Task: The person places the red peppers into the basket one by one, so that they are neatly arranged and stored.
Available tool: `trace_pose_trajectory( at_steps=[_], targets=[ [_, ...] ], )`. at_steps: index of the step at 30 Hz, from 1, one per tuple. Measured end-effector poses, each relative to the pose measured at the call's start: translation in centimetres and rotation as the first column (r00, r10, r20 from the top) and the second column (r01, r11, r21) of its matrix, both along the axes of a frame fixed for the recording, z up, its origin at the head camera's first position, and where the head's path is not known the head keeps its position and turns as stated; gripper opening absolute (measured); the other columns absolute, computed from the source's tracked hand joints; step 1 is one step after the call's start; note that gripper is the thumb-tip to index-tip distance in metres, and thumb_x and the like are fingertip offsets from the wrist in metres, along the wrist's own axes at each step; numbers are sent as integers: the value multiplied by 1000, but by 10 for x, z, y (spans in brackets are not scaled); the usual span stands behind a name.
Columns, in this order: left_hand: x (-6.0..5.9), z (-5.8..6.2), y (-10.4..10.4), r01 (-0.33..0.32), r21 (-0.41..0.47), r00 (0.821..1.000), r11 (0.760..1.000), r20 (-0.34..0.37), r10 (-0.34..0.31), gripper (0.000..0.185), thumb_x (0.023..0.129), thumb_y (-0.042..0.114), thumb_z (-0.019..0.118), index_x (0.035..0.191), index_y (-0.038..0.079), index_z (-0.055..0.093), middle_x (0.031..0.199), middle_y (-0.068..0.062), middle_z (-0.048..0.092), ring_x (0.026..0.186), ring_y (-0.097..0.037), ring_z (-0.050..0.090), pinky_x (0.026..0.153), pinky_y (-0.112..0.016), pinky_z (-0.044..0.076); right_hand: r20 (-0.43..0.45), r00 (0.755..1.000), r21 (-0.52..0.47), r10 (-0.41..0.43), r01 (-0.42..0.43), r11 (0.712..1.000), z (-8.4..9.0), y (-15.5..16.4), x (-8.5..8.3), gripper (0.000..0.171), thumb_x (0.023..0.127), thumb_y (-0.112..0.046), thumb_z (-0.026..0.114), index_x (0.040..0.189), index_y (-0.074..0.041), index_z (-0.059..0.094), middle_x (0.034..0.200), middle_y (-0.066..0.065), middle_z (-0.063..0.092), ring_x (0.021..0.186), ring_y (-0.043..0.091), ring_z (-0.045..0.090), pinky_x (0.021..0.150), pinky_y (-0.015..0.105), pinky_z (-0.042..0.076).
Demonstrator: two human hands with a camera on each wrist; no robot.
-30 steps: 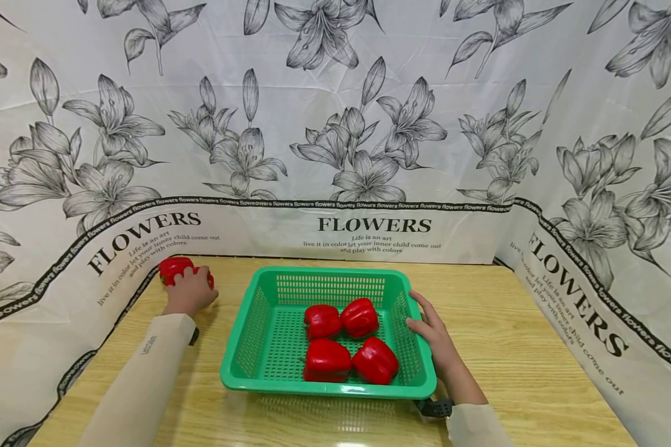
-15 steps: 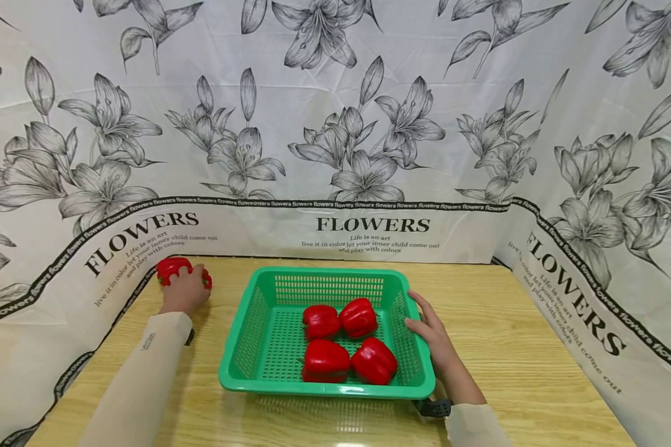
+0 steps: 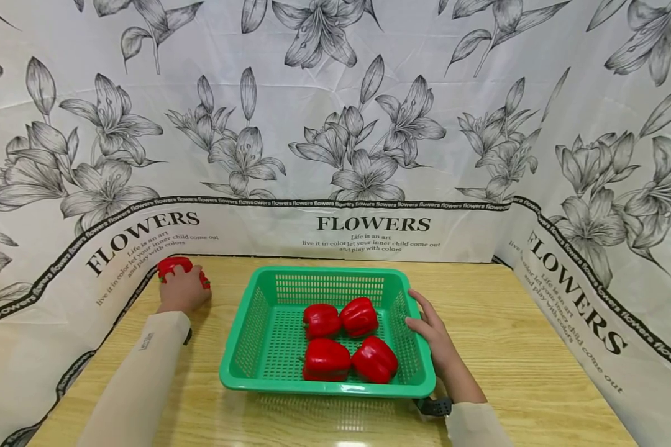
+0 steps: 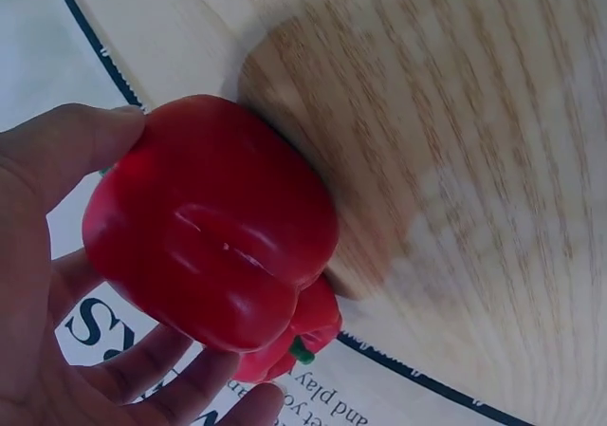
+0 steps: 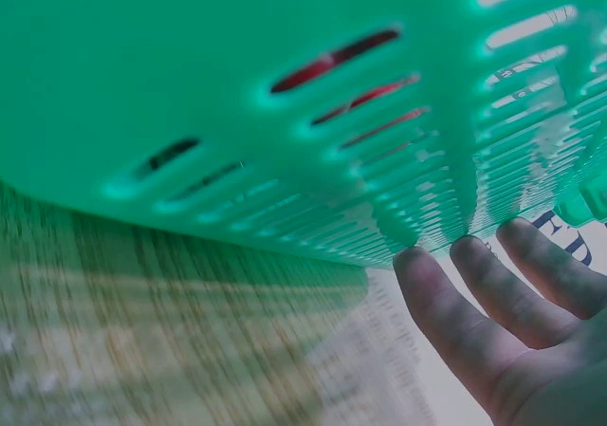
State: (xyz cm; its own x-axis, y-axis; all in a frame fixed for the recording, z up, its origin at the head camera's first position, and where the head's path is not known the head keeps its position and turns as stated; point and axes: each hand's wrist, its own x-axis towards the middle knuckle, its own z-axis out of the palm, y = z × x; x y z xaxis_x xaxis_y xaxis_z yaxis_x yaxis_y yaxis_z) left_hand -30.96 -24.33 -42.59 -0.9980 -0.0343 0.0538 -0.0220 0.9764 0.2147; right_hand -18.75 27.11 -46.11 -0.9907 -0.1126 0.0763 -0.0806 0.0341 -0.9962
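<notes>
My left hand (image 3: 183, 292) has its fingers (image 4: 180, 369) clenched round a red bell pepper (image 4: 213, 222) at the counter's (image 3: 514, 347) far-left corner, while my right hand (image 3: 433, 335), fingers straight, braces the green basket (image 3: 257, 335), seemingly steadying it.

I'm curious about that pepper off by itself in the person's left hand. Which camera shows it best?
The left wrist view: the red pepper fills the frame, with the left hand curled round it against the wooden table. The head view shows only its top behind the hand. The right wrist view misses it.
</notes>
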Motion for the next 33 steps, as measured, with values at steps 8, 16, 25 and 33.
trace_pose_trajectory(
  at_steps=[8,16,25,33],
  targets=[
    [-1,-1,-4,43,37,998,998,35,-44,69,86,28,63,138,-6,34,126,-41,40,112,-59,41,88,-68,43,1,1000,-4,2,-2,1000,-1,0,0,62,101,-20,46,155,-21,17,148,26,36,108,29,64,82,45,57],
    [2,-4,-10,76,64,995,995,58,-80,80,83,29,67,141,-11,31,129,-42,39,113,-60,41,93,-66,43,8,1000,-22,16,-16,1000,-1,1,0,62,101,-21,46,155,-23,17,149,24,34,108,26,64,82,44,57],
    [5,-5,-11,69,96,994,993,76,-76,81,84,29,68,142,-11,28,130,-45,35,104,-56,51,92,-65,45,16,1000,-15,8,-8,1000,-1,0,2,62,101,-21,46,155,-23,17,150,24,34,108,26,64,83,44,57],
    [5,-8,-13,59,120,995,991,75,-69,81,83,29,70,141,-9,29,128,-43,35,103,-55,50,91,-65,45,8,1000,-19,12,-12,1000,-1,1,0,62,101,-21,46,155,-22,17,149,24,33,107,25,64,82,45,57]
  ],
)
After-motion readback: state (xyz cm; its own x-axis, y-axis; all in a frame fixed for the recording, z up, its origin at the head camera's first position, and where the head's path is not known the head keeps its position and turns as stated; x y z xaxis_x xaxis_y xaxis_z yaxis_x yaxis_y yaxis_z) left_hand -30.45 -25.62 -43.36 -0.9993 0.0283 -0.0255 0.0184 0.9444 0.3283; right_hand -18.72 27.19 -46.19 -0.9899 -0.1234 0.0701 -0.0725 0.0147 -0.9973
